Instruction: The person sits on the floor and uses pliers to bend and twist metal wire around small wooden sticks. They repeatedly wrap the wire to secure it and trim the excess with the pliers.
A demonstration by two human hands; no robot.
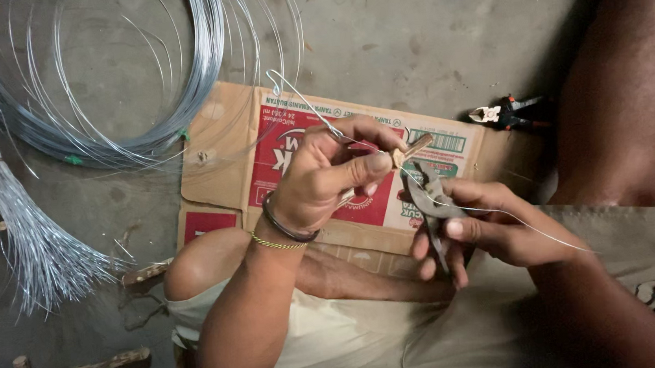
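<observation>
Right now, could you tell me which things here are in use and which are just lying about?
In use:
left hand holding a small wooden peg and bent wire
right hand gripping grey pliers

Lying about:
wire coil
bundle of cut wires
red-handled cutters
flattened cardboard box

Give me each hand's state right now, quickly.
Left hand: closed, pinching a small wooden stick and a thin wire.
Right hand: closed around grey pliers, with the wire running across it.
</observation>
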